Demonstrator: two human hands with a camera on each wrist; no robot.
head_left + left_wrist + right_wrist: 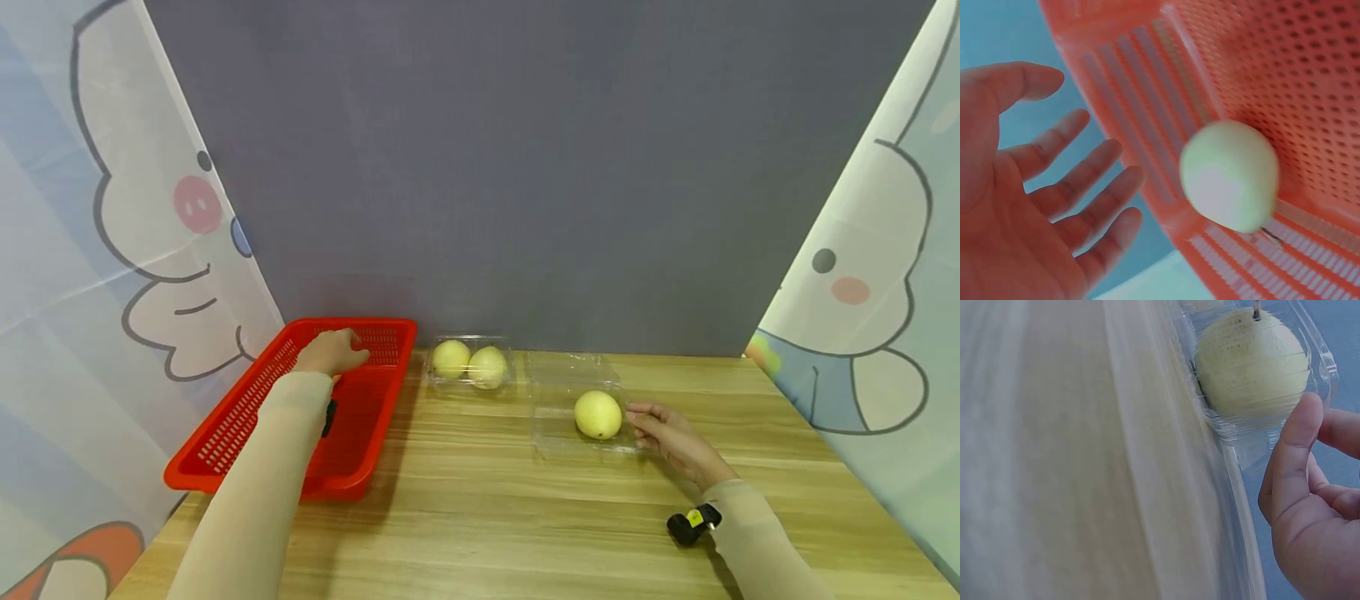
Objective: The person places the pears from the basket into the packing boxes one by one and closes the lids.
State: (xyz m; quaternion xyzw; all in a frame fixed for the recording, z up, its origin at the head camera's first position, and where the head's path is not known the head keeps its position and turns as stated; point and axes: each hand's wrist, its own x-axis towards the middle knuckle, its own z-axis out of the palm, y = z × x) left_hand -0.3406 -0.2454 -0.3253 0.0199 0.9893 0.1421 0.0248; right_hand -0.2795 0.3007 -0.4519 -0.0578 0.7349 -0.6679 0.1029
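My left hand (330,352) hovers over the far end of the red slotted basket (225,429). In the left wrist view that left hand (1066,181) is spread wide and holds nothing, while a pale yellow pear (1229,175) lies just beyond it inside the basket (1310,75). An open clear plastic box (558,442) holds one pear (597,414). My right hand (667,433) rests beside the box's right edge. Its thumb (1297,437) touches the rim of the box (1260,440) next to the pear (1250,362), with the fingers relaxed.
A second clear box (504,379) with two pears (468,364) stands at the back of the wooden table (480,517), against the grey wall. Printed curtains close off both sides. A small black and yellow device (692,525) sits at my right wrist.
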